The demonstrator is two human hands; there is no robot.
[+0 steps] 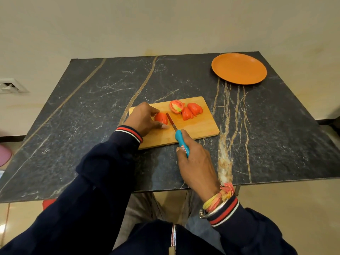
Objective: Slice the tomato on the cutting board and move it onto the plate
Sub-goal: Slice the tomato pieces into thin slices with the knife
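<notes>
A dark marble-patterned desk [92, 111] with tan veins fills most of the frame, its near edge running across the lower half. Two arms in navy sleeves [103, 181] with red and white striped cuffs reach onto it from the bottom of the frame.

A wooden cutting board [198, 126] lies flat at the centre of the frame, slightly skewed. An orange plate [239, 68] sits at the upper right, near the far corner of the desk and well apart from the board; nothing lies on it.

The left hand [142, 119] rests on the left part of the board, its fingers curled over a tomato piece [161, 118] and its thumb stretched along the wood below it. The right hand [195, 159] is at lower centre, over the bare desk just below the board's near edge, clamped round the teal handle of a knife [176, 132]. The narrow blade points up and left across the board and lies right beside the held piece; whether the edge is actually in the flesh is hard to tell from this angle.

Toward the upper right of the board lie three more parts of the tomato: a half [176, 106] with its cut face up, and two sliced pieces [195, 108] touching each other just to its right.

A metal bangle [215, 208] and coloured threads circle the right wrist.
</notes>
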